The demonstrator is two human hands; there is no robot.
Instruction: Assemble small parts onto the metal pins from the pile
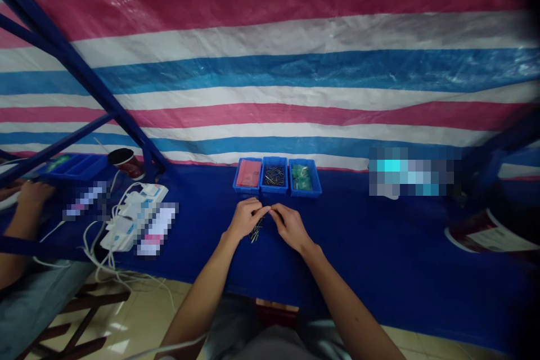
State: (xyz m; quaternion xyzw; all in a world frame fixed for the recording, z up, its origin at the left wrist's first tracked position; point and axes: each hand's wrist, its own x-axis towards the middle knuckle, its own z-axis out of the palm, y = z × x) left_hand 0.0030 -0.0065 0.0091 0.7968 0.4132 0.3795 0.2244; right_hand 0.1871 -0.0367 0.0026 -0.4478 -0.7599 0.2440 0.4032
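A bare left hand (245, 218) and bare right hand (291, 225) meet at the fingertips (whether they grasp anything, I cannot tell) beside loose, thin, metal-looking pins (255, 233) on the flat dark-blue tabletop (358, 253), which a careless brush might scatter.

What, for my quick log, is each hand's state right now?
Left hand: seems pinched closed, beside small metal pieces; whether it holds anything cannot be told.
Right hand: seems pinched closed; any held item cannot be told.
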